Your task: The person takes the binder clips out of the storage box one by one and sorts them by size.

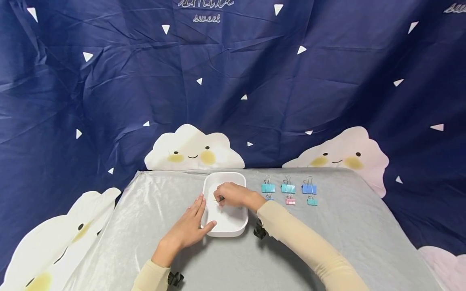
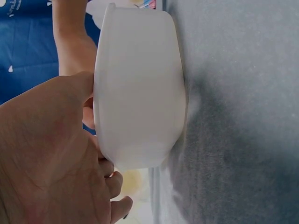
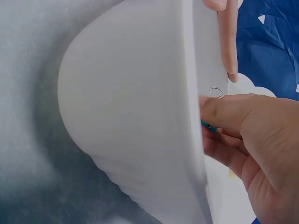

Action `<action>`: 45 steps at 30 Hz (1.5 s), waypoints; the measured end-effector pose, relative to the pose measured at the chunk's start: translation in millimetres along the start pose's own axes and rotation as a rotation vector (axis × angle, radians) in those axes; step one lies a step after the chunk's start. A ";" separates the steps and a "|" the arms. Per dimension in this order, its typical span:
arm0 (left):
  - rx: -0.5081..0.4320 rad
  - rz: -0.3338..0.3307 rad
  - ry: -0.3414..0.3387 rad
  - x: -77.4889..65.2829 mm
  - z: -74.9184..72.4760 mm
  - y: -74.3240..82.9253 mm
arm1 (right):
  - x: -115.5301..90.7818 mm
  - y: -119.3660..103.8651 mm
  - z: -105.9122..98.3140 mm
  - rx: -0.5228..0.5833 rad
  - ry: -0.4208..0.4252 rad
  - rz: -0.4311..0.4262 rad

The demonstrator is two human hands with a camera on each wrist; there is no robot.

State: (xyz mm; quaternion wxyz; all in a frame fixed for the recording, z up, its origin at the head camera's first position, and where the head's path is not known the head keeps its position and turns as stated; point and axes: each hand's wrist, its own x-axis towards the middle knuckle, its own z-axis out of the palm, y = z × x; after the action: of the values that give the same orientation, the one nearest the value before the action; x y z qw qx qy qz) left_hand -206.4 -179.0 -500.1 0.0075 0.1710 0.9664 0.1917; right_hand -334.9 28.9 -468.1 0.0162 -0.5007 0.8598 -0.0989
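A white plastic tub (image 1: 227, 226) sits near the far edge of the grey cloth. Straight fingers of my left hand (image 1: 189, 222) lie along the tub's left rim, with the thumb spread over the near end. My right hand (image 1: 233, 195) reaches down into the tub and pinches a small teal binder clip (image 3: 209, 126). One wire handle (image 3: 216, 91) of the clip shows above the thumb in the right wrist view; most of its body is hidden by the fingers. From the left wrist view, the tub's outer wall (image 2: 140, 88) stands beside my left palm.
Right of the tub, binder clips stand in two rows. The back row has two teal clips (image 1: 268, 188) (image 1: 288, 188) and a blue clip (image 1: 309, 189); in front are a small blue clip (image 1: 269, 197), a pink clip (image 1: 290, 201) and a small teal clip (image 1: 312, 201). A navy curtain (image 1: 233, 109) hangs behind.
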 end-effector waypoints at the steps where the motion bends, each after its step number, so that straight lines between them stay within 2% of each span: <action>1: -0.003 0.000 0.000 0.0 -0.1 0.1 | -0.7 0.2 -0.8 0.005 0.011 -0.006; 8: -0.006 -0.003 -0.003 0.3 -1.1 1.0 | -6.8 2.5 -6.2 0.063 0.057 0.004; 17: 0.005 -0.010 -0.011 0.0 0.1 -0.3 | -14.8 9.4 -12.1 0.040 0.130 -0.009; 26: -0.002 -0.013 -0.007 0.0 1.4 -1.0 | -27.1 14.6 -19.2 0.094 0.191 0.032; 32: 0.001 -0.026 -0.022 0.3 0.9 -0.4 | -39.3 13.6 -29.1 0.115 0.208 0.073; 38: 0.006 -0.035 -0.034 0.9 1.2 -0.5 | -53.0 15.0 -37.2 0.120 0.266 0.052; 45: 0.002 -0.040 -0.025 1.4 1.9 -0.5 | -72.1 15.5 -43.5 0.129 0.303 0.072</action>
State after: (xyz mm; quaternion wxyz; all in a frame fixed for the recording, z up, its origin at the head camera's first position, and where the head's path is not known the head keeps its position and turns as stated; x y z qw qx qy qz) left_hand -207.7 -178.2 -502.0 0.0235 0.1543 0.9696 0.1886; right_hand -317.8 105.3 -433.5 -0.0779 -0.4469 0.8616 -0.2277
